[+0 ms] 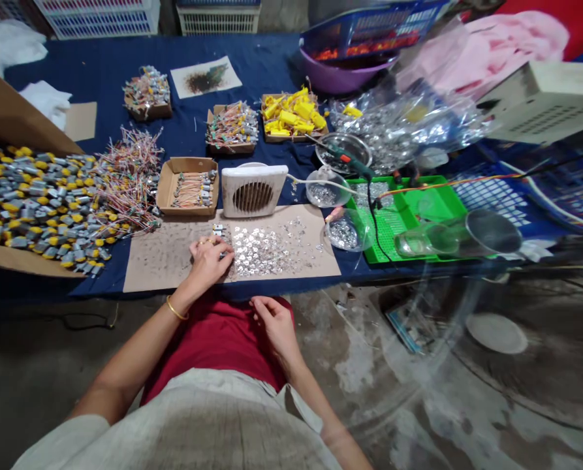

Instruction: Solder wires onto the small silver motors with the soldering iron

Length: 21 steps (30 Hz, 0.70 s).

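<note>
My left hand [209, 262] rests on the brown cardboard sheet [161, 261], fingers bent together over a small dark part that I cannot make out. Just beyond its fingertips stand a few small metal parts [219, 230] in a short row. Beside it, to the right, many small shiny metal pieces [258, 251] lie spread on the cardboard. My right hand [275, 321] is above my lap, just off the table's front edge. Its thumb and forefinger are pinched together, and anything between them is too small to see.
A white fan [252, 190] stands behind the cardboard. Around it are a box of wired parts [188, 186], a box of yellow parts [294, 116] and a green tray [418, 215]. A soldering iron [352, 163] lies across a metal bowl [343, 151]. Grey-and-yellow motors [41, 202] fill the left.
</note>
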Each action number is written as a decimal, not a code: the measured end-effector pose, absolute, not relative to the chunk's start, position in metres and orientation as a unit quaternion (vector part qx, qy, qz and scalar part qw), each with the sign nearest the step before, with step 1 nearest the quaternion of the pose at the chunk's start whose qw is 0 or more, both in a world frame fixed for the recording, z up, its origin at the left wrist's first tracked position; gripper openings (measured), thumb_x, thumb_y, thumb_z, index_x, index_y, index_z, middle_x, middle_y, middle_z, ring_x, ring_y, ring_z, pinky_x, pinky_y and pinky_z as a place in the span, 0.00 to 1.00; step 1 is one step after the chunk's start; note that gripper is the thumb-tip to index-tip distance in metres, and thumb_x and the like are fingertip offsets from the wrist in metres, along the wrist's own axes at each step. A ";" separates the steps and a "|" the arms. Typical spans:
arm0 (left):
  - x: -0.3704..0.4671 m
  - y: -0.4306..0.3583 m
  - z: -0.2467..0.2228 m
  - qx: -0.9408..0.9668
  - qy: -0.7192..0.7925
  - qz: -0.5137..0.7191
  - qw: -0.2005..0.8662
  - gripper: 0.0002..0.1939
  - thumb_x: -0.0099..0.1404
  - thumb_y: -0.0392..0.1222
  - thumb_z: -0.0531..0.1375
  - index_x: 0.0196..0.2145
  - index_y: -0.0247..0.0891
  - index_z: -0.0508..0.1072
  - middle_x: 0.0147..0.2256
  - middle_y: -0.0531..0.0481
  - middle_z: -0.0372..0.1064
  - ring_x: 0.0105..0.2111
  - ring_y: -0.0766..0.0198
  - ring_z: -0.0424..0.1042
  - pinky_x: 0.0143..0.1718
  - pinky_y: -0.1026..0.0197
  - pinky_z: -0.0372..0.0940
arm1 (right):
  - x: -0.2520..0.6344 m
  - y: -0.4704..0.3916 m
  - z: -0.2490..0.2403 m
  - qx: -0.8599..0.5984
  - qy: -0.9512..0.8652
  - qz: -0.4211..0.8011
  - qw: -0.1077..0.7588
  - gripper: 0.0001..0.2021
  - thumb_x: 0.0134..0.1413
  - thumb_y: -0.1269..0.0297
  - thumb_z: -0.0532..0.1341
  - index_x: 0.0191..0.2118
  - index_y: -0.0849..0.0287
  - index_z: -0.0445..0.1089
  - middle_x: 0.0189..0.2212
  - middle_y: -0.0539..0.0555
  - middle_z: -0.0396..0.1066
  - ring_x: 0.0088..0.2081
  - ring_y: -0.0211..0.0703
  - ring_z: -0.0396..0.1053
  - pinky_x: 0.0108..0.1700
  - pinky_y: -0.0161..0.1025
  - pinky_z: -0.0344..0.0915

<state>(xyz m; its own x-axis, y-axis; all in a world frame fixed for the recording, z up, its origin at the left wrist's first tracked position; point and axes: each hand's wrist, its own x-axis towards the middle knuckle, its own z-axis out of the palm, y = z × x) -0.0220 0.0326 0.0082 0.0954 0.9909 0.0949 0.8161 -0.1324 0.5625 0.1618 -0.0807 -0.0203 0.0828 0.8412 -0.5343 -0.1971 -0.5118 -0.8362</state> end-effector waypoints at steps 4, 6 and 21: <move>-0.016 0.041 0.003 0.745 0.606 0.202 0.195 0.07 0.65 0.44 0.60 0.34 0.43 0.79 0.45 0.45 0.71 0.50 0.50 0.61 0.52 0.44 0.48 | 0.157 -0.075 -0.013 -0.604 -0.323 0.609 0.401 0.16 0.46 0.50 0.69 0.34 0.59 0.78 0.28 0.52 0.75 0.26 0.38 0.65 0.29 0.35 0.61; -0.014 0.043 0.001 0.752 0.600 0.190 0.194 0.07 0.65 0.43 0.60 0.34 0.43 0.79 0.45 0.45 0.70 0.51 0.49 0.60 0.52 0.44 0.48 | 0.156 -0.074 -0.010 -0.601 -0.339 0.608 0.392 0.15 0.47 0.50 0.68 0.34 0.58 0.78 0.25 0.51 0.73 0.26 0.39 0.66 0.28 0.36 0.60; -0.020 0.036 0.002 0.751 0.604 0.195 0.182 0.07 0.65 0.43 0.59 0.38 0.43 0.78 0.45 0.45 0.72 0.49 0.51 0.63 0.51 0.45 0.48 | 0.170 -0.081 -0.005 -0.598 -0.400 0.596 0.357 0.16 0.51 0.48 0.65 0.34 0.57 0.78 0.23 0.50 0.72 0.23 0.38 0.64 0.25 0.35 0.60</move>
<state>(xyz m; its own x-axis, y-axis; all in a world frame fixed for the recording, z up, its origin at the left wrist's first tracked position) -0.0196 0.0357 0.0019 0.1946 0.9782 0.0732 0.8365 -0.2044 0.5085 0.1698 -0.0814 -0.0051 -0.0311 0.9036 -0.4272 0.0531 -0.4253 -0.9035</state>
